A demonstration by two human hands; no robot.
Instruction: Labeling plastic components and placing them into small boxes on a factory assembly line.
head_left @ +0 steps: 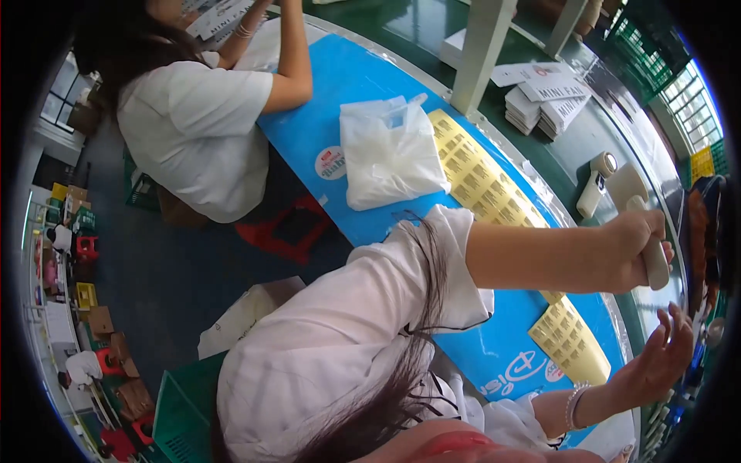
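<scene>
My left hand (637, 251) is closed in a fist around the handle of a white hand-held fan (629, 189), held above the green table's far side. My right hand (664, 355), with a bead bracelet on its wrist, hovers open and empty below it, palm turned up, near the table's edge. A second white hand-held fan (596, 185) lies on the green table (556, 166) just left of the held one. Sheets of yellow labels (478, 177) run along the blue table cover (347, 85) under my left forearm.
A white plastic bag (390, 154) lies on the blue cover. Stacks of flat white cartons (544, 108) sit beyond a white post (480, 54). A co-worker in a white shirt (193, 131) works at the table's upper left. A green crate (181, 420) stands at lower left.
</scene>
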